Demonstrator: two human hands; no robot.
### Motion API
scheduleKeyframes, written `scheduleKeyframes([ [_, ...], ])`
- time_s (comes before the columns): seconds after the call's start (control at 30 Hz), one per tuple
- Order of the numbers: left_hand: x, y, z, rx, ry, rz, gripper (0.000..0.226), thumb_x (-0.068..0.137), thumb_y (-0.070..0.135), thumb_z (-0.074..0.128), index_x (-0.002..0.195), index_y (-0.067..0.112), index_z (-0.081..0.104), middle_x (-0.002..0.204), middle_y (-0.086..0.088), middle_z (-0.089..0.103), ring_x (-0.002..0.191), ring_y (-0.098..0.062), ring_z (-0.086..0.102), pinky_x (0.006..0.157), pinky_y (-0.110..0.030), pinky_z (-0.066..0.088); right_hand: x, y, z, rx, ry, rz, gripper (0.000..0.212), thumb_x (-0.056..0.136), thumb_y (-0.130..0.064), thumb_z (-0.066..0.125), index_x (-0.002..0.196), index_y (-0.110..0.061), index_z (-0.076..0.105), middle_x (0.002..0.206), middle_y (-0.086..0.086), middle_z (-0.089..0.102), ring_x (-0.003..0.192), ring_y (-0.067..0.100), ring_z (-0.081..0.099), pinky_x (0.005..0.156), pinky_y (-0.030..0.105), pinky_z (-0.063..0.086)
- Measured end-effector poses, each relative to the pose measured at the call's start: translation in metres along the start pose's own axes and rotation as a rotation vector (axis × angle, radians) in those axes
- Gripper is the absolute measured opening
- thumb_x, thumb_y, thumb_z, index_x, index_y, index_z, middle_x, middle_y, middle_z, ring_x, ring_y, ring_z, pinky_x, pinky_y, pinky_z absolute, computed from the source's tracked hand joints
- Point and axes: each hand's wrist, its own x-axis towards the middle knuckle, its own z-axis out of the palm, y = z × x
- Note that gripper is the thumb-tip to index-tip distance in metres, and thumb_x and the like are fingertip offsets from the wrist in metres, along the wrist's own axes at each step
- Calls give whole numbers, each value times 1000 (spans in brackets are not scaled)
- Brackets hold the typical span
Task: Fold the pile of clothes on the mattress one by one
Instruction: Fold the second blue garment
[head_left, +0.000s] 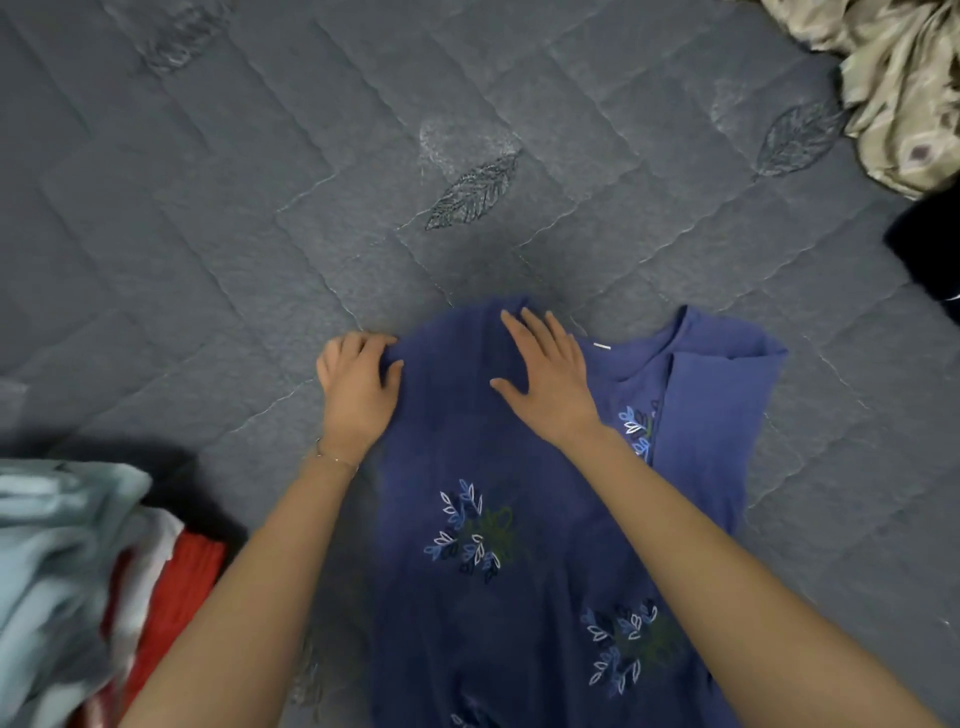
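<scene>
I see blue top (467, 441) flat on mattress (260, 208), near centre, right side folded inward. Left grip (358, 384) clenched on its top-left edge. Right grip (545, 379) released, fingers straight, palm pressing fabric. Beige cloth (893, 93) heaped far right corner.

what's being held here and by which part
The left hand grips the blue top at its upper left corner. The right hand holds nothing; it lies flat on the cloth.
</scene>
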Motion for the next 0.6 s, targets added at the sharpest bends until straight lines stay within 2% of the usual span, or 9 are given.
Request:
scheduleKeyframes([
  [0.1,3,-3,-11,-53,23,172,7,87,0,63,93,-1,66,95,-16,63,97,-36,55,87,-40,37,15,-29,5,-10,16,-109,69,95,-27,55,153,-25,18,161,-2,16,150,23,3,119,41,1],
  [0.17,2,-3,-17,-158,0,252,6,87,-4,60,92,-3,64,95,-13,66,98,-26,58,88,-39,41,24,-49,10,-14,-19,-174,68,95,-21,55,153,-25,20,160,-2,20,150,23,4,119,42,1],
  [0.2,1,-3,-20,-233,-21,246,6,88,-5,58,91,-2,61,90,-11,64,91,-19,58,83,-34,43,28,-57,12,-18,-48,-189,65,95,-21,55,152,-25,23,158,-3,25,149,22,6,119,42,0],
  [0.27,-1,-4,-26,-362,-60,183,7,90,-4,54,89,3,54,74,0,54,68,-3,49,66,-21,39,37,-68,16,-47,-71,-191,48,95,-24,54,142,-25,43,145,-2,45,144,22,21,118,40,2],
  [0.3,-2,-4,-29,-413,-68,151,9,90,-3,55,89,6,52,72,6,50,64,0,46,61,-15,36,41,-72,16,-69,-54,-183,36,95,-27,55,130,-24,55,131,0,55,137,23,33,116,39,7],
  [0.4,-3,-13,-36,-589,-109,43,9,89,2,64,94,8,58,81,10,56,72,7,52,68,-7,39,48,-80,14,-30,19,-151,18,92,-29,59,97,-14,66,99,6,65,104,24,54,106,35,22],
  [0.47,-5,-24,-40,-663,-252,-58,11,86,6,70,93,8,63,81,5,59,71,5,51,67,-10,41,52,-82,10,60,-1,-139,20,92,-26,62,86,-7,66,89,10,66,93,27,58,103,34,27],
  [0.53,-11,-37,-41,-635,-404,-117,14,82,4,74,81,13,63,71,6,57,61,5,47,60,-16,39,54,-84,6,114,-26,-123,22,91,-24,63,82,-4,65,86,13,66,89,29,58,99,33,31],
  [0.6,-19,-48,-41,-600,-450,-154,13,81,1,74,81,11,64,71,6,59,60,6,49,60,-21,41,54,-85,3,156,8,-96,23,91,-23,64,82,-2,64,86,15,66,88,30,57,89,30,34],
])
